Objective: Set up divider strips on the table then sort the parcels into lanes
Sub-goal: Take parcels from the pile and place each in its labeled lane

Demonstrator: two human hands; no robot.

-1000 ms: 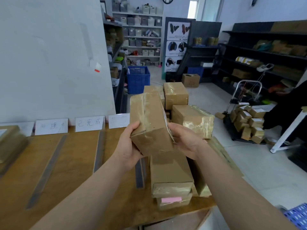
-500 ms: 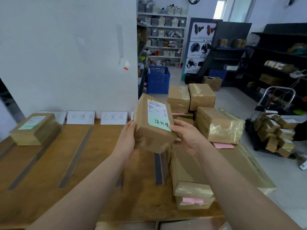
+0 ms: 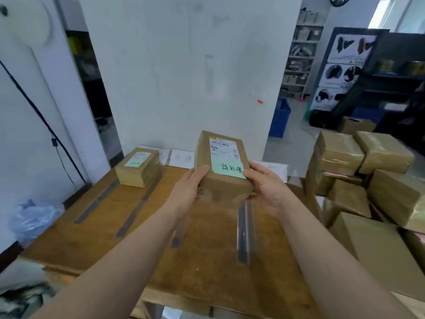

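I hold a brown taped parcel (image 3: 222, 166) above the middle of the wooden table (image 3: 207, 261); its top bears a white shipping label and a green handwritten note. My left hand (image 3: 188, 188) grips its left side and my right hand (image 3: 266, 187) grips its right side. Several grey divider strips lie on the table, among them a left divider strip (image 3: 96, 201), a second divider strip (image 3: 138, 208) and a right divider strip (image 3: 245, 233). Another parcel with a green note (image 3: 138, 166) sits at the back of the leftmost lane.
A pile of brown parcels (image 3: 363, 178) fills the table's right end. White paper lane labels (image 3: 181, 158) stand against the white wall behind the table. A blue plastic bag (image 3: 32, 217) lies on the floor at left; a blue crate (image 3: 279, 117) and shelves stand behind.
The parcel has been carried left from the pile toward the table's middle and turned label-up; the view has swung left, so the leftmost lane's parcel sits nearer the centre.
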